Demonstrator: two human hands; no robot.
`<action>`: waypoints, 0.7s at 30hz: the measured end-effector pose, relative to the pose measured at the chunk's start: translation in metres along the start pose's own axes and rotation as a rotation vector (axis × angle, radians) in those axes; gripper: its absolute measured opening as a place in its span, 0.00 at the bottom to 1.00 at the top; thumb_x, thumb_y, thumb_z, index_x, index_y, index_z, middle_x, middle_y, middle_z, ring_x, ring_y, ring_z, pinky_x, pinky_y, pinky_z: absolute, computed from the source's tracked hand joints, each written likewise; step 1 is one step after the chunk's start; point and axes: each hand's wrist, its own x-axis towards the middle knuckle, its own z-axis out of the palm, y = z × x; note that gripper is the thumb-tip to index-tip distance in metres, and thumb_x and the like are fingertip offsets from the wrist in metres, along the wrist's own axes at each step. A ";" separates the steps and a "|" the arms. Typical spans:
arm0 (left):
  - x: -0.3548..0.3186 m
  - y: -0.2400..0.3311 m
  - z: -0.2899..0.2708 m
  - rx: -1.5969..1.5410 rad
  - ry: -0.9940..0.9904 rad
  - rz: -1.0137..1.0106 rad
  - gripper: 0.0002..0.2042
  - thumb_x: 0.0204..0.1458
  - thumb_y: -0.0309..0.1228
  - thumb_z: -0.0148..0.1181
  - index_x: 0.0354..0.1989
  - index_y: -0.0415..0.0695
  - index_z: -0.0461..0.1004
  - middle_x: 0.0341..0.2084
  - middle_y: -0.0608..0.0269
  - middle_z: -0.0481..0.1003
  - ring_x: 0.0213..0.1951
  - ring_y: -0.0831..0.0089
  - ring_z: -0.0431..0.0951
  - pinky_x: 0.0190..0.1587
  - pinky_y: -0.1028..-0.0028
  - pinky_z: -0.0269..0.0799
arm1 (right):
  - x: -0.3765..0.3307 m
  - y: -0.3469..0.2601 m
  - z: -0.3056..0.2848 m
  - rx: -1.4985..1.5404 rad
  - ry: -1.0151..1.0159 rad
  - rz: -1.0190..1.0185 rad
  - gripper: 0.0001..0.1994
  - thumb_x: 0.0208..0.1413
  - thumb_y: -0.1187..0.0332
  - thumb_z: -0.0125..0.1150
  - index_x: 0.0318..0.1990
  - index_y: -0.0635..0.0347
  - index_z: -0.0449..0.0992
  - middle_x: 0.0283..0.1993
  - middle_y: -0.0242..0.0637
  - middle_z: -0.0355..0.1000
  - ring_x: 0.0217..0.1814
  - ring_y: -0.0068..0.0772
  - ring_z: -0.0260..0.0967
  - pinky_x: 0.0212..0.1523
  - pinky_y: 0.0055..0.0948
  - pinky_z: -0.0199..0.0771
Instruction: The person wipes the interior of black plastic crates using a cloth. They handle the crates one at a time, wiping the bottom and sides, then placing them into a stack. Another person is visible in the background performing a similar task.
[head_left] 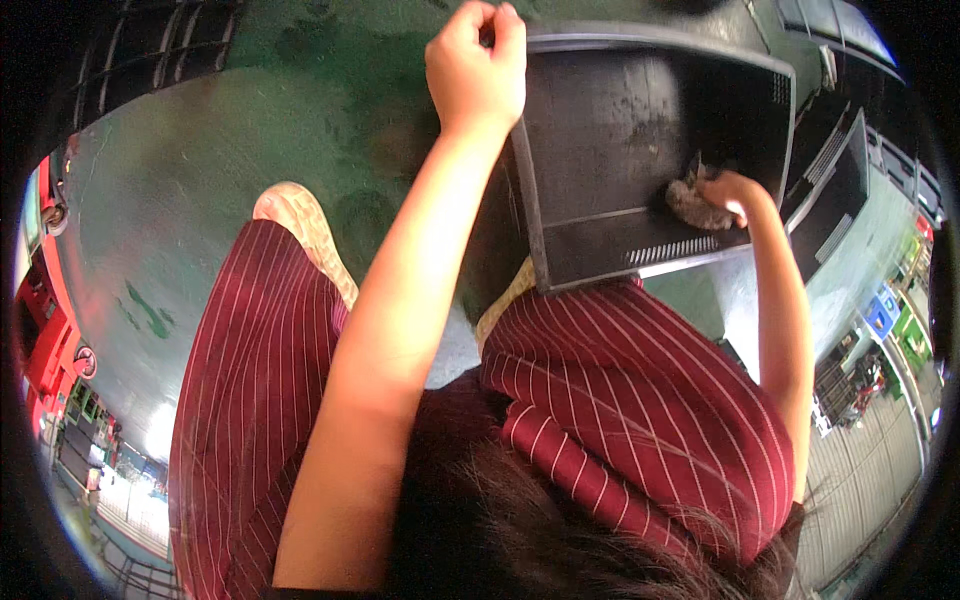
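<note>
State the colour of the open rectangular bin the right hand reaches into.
The bin is black; it shows best in the head view.

Bright light glares off your left forearm and whitens patches of the green floor. The black crate is dim inside, paler toward its far edge. Your right hand looks slightly blurred; fisheye distortion bends the surroundings.

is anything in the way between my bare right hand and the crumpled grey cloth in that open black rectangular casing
Nothing visible is: your bare right hand holds the crumpled grey cloth directly, inside the open black rectangular casing.
</note>
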 end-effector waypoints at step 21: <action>-0.009 -0.014 -0.010 -0.323 -0.090 -0.179 0.17 0.55 0.40 0.42 0.31 0.38 0.70 0.28 0.70 0.68 0.33 0.82 0.64 0.38 0.81 0.59 | -0.058 -0.151 0.088 0.381 0.368 -1.063 0.21 0.46 0.56 0.46 0.22 0.72 0.71 0.24 0.59 0.66 0.32 0.54 0.67 0.35 0.43 0.65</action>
